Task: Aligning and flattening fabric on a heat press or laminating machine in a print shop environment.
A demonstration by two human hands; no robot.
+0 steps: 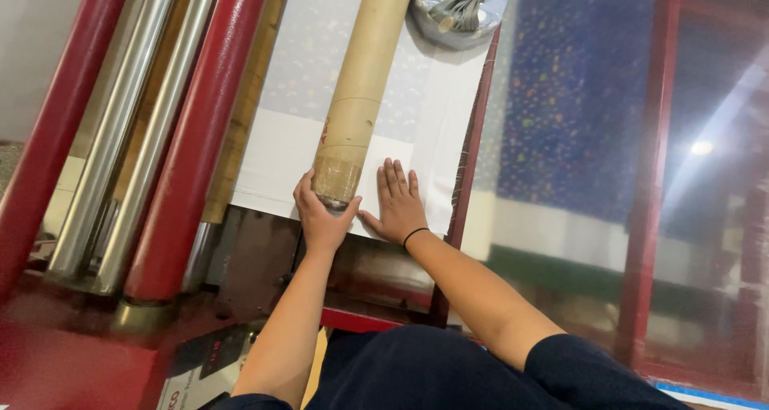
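Cardboard tube (358, 90) end sits cupped in my left hand (320, 218); my right hand (398, 204) lies flat, fingers spread, on white sheet (280, 154) near the bench's front edge.

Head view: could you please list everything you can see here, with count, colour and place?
Tube: one, brown cardboard, lying along the sheet, near end taped.
Sheet: one, white with a faint pattern, flat on the machine bed.
Red rollers: two, left of the sheet.
Steel rollers: two, silver, between the red ones.
Bundle: one, grey-blue, knotted, at the top by the tube's far end.
Panel: one, grey with a dark display, bottom left.
Blue fabric: one, speckled, behind the clear screen on the right.
Left hand: cupping the tube's near end.
Right hand: flat on the sheet beside the tube, black band at the wrist.
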